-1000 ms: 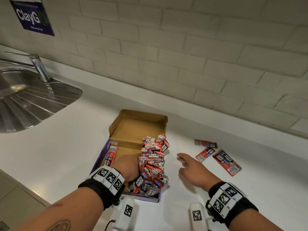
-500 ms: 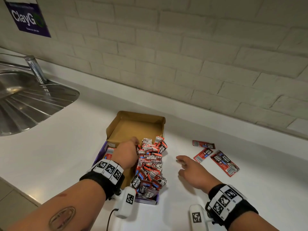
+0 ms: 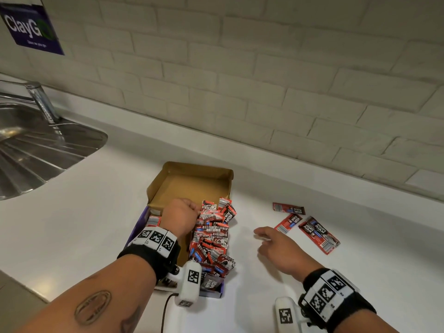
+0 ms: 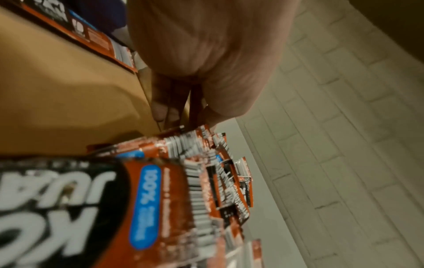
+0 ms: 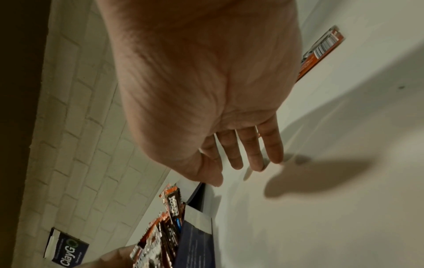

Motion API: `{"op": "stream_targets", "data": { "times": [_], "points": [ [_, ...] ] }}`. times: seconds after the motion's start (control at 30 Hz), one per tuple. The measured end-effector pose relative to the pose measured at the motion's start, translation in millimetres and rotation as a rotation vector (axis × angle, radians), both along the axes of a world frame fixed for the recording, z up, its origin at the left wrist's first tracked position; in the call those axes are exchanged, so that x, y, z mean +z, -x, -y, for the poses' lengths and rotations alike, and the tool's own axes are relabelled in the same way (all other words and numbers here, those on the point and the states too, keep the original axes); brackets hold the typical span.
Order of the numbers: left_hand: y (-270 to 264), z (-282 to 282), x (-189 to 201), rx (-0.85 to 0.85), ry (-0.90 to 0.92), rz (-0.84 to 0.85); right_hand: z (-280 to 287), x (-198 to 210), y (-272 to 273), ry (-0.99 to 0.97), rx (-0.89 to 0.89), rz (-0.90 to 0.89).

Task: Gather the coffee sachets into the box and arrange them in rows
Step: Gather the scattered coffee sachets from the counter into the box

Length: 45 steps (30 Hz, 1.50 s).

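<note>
Right now my left hand (image 3: 181, 216) is down inside the cardboard box (image 3: 192, 186), fingers curled, knuckles against the far end of the packed row of Kopi Juan sachets (image 3: 212, 233) that stands on edge along the box's right side. From the left wrist view my fingers (image 4: 160, 101) look tucked in against the sachet tops, but the blur is too heavy for me to tell whether they pinch one or only press on the stack.

My right hand (image 3: 278, 248) is out over the white counter (image 3: 84, 224), palm down, fingers straight and spread, holding nothing. The three loose sachets (image 3: 305, 225) still left outside the box lie just beyond and to the right of those fingertips, well apart from the box. Two of them run diagonally, their near ends angled towards my right hand; the third, farthest back, lies roughly crosswise.

So I judge the right hand is the one to fetch them: it is much nearer. The nearest sachet points almost at my fingers, so a short reach forward and right, then a pinch across its narrow width, should lift it.
</note>
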<state>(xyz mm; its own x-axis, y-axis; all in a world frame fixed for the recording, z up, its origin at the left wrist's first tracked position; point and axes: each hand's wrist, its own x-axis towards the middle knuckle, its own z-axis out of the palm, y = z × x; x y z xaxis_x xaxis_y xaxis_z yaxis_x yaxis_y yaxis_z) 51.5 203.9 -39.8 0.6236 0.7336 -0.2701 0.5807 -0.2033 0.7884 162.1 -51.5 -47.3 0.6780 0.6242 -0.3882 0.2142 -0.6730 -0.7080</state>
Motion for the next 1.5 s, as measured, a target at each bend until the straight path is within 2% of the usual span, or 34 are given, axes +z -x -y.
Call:
{"op": "stream_targets", "data": {
  "times": [0.13, 0.3, 0.57, 0.67, 0.77, 0.83, 0.87, 0.93, 1.0, 1.03, 1.1, 1.23, 1.27, 1.37, 1.4, 1.5],
  "points": [
    [4.9, 4.2, 5.3, -0.177, -0.065, -0.078, 16.2, 3.9, -7.0, -0.028, -0.041, 0.009],
    [10.6, 4.7, 9.3, -0.076, 0.027, -0.027, 50.8, 15.0, -15.3, -0.077, -0.149, 0.040],
    [20.0, 2.0, 20.9, -0.049, 0.007, -0.080, 123.5, 23.7, -26.8, 0.003, -0.233, 0.090],
    [25.5, 6.9, 35.3, -0.069, -0.166, -0.161, 142.9, 20.3, -38.7, 0.007, -0.331, 0.149],
    [30.7, 40.3, 68.7, -0.121, -0.442, -0.095, 155.1, 15.0, -58.4, 0.008, -0.444, 0.213],
    [29.4, 81.0, 86.0, -0.298, -0.537, -0.009, 155.2, 12.2, -74.6, 0.030, -0.477, 0.247],
    [28.4, 107.3, 87.9, -0.481, -0.550, 0.016, 152.7, 11.2, -82.9, 0.051, -0.472, 0.254],
    [27.6, 166.6, 82.3, -0.971, -0.521, -0.031, 141.7, 9.6, -97.7, 0.122, -0.427, 0.256],
    [25.3, 209.7, 62.7, -1.421, -0.478, -0.189, 128.6, 4.1, -109.9, 0.201, -0.363, 0.250],
    [24.5, 224.4, 51.0, -1.566, -0.473, -0.250, 121.8, 1.0, -114.3, 0.241, -0.334, 0.254],
    [27.9, 241.3, 31.0, -1.698, -0.500, -0.295, 110.5, -5.8, -120.4, 0.300, -0.285, 0.288],
    [35.9, 265.7, 3.6, -1.669, -0.697, -0.301, 95.9, -12.1, -124.4, 0.326, -0.270, 0.393],
    [34.1, 267.4, 1.2, -1.673, -0.695, -0.313, 94.6, -13.7, -125.5, 0.328, -0.274, 0.412],
    [18.6, 257.8, 13.2, -1.615, -0.464, -0.358, 94.8, -20.9, -127.4, 0.391, -0.242, 0.461],
    [9.7, 252.7, 16.4, -1.547, -0.409, -0.363, 96.3, -23.6, -129.3, 0.413, -0.225, 0.465],
    [-37.9, 238.8, 25.1, -1.211, -0.442, -0.280, 99.9, -28.4, -134.5, 0.414, -0.192, 0.406]
  ]
}}
